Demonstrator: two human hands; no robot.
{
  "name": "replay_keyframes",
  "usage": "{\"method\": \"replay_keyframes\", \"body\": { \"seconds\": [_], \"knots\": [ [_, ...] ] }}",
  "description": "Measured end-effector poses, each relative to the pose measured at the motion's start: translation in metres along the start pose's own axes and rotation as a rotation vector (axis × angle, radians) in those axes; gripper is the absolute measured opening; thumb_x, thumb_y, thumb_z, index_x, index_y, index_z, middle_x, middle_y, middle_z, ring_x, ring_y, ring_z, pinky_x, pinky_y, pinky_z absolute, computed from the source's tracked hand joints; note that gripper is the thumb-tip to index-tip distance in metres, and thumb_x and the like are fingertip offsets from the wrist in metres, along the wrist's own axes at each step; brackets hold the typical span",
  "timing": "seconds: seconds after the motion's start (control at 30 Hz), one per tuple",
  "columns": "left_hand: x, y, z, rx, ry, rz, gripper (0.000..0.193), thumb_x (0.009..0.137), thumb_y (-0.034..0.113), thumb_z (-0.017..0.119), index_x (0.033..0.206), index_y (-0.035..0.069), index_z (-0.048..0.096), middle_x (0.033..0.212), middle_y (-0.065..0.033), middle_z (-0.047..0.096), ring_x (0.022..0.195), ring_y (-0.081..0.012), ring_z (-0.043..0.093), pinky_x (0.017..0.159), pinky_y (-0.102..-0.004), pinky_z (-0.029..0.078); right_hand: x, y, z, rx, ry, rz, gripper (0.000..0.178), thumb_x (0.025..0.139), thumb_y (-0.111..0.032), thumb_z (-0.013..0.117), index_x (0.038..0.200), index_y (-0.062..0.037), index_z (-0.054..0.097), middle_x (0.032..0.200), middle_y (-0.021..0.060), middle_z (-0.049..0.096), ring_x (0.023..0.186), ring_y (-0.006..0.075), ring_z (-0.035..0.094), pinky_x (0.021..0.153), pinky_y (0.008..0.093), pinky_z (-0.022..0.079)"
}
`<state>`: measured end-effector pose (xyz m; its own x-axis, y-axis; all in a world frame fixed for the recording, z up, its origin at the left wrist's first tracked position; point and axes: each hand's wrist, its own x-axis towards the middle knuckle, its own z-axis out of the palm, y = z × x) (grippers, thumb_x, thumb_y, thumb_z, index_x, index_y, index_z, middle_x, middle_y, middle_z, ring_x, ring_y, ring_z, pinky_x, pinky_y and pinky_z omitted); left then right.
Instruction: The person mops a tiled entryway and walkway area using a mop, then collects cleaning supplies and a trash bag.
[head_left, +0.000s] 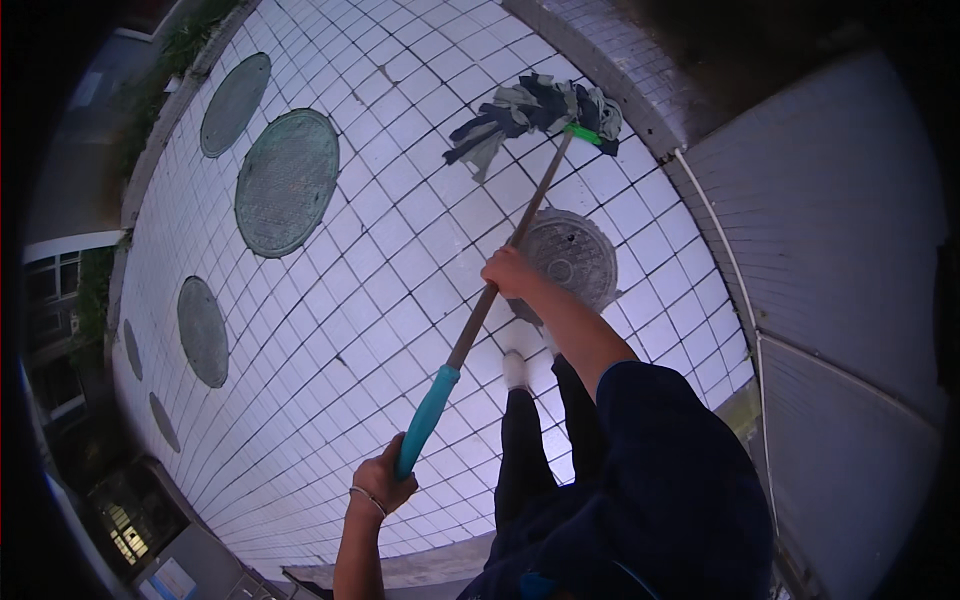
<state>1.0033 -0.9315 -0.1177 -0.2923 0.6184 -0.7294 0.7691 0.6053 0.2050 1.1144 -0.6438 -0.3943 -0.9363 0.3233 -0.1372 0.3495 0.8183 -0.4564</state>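
The left hand (pixel 386 480) is holding the mop (pixel 472 328) by its teal grip (pixel 427 418), the right hand (pixel 508 272) by its pole (pixel 541 196), fingers (pixel 494 271) wrapped round both; the mop head (pixel 545 108) is lying on tiles (pixel 400 245) beyond a round cover (pixel 582 250), even wiping probably needing flatter strips (pixel 487 150)

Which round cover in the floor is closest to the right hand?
The grey cover partly hidden behind the right hand. It's the only one right of the mop pole; the other covers are all left of it.
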Motion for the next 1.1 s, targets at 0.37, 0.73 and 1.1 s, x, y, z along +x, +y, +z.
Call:
{"method": "replay_keyframes", "body": {
  "seconds": [0.37, 0.73, 1.1],
  "knots": [
    [-0.032, 0.04, -0.074, 0.187, 0.612, 0.19, 0.055, 0.056, 0.011, 0.068, 0.108, 0.009, 0.049, 0.075, -0.0096, 0.056, 0.061, -0.0258, 0.055, 0.051, -0.032, 0.046, -0.015, 0.025, -0.048, 0.226, 0.158, 0.132, 0.014, 0.057, -0.006, 0.057, 0.068, -0.0136, 0.054, 0.07, 0.0064, 0.053, 0.075, 0.0255, 0.052, 0.07, 0.0384, 0.037],
    [-0.02, 0.15, -0.25, 0.065, 1.083, 0.577, 0.041, 0.086, 0.014, 0.036, 0.123, -0.001, 0.027, 0.075, -0.0101, 0.052, 0.061, -0.0148, 0.048, 0.052, -0.0234, 0.039, -0.064, 0.079, -0.146, 0.377, 0.361, 0.336, 0.009, 0.058, -0.008, 0.052, 0.065, -0.0123, 0.055, 0.07, 0.0071, 0.056, 0.075, 0.025, 0.053, 0.068, 0.0385, 0.037],
    [0.135, 0.402, -0.137, -0.276, 0.228, 0.924, 0.043, 0.075, 0.001, 0.041, 0.118, 0.004, 0.037, 0.086, -0.005, 0.053, 0.066, -0.0106, 0.049, 0.058, -0.0222, 0.044, -0.401, 0.114, -0.025, 0.302, 0.915, 1.085, 0.01, 0.05, 0.0, 0.049, 0.059, -0.0032, 0.047, 0.059, 0.0146, 0.048, 0.062, 0.0332, 0.049, 0.055, 0.0425, 0.036]
  ]
}}
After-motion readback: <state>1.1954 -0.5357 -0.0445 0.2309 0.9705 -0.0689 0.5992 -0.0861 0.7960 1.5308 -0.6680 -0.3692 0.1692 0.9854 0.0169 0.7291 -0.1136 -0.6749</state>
